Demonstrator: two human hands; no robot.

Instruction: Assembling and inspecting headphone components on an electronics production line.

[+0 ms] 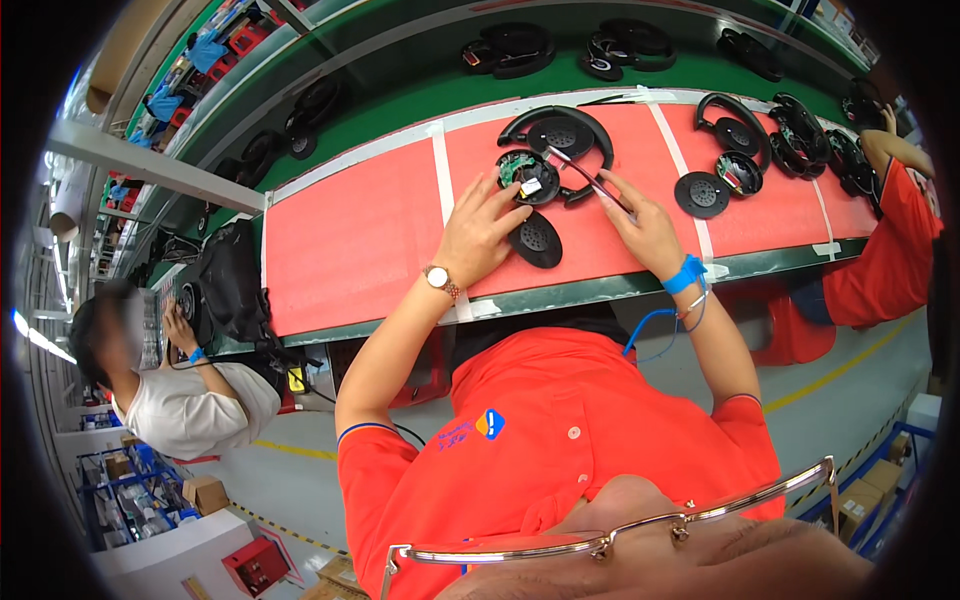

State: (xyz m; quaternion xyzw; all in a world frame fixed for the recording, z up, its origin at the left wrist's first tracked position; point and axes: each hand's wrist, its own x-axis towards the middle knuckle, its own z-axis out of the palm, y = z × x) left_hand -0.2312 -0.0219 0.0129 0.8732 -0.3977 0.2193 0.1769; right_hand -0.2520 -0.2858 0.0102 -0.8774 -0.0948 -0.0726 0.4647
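On the red mat in front of me lies a black over-ear headphone [600, 128] with one ear cup opened. Inside that ear cup [540, 168] a green circuit board, thin wires and a small white piece show. My left hand [482, 228] steadies the cup, its fingers at the near left rim. Between the fingers of my right hand [645, 228] is a slim pair of tweezers [588, 178], the tips pointing up and left over the headphone. A loose round speaker plate [536, 240] rests beside my left fingertips. A blue strap circles my right wrist.
More opened headphones [738, 150] lie on the mat to the right, near a co-worker in a red shirt [890, 250]. Several headphones [510, 48] stand on the green shelf behind. At left sit a black bag [232, 280] and another person in white [200, 405].
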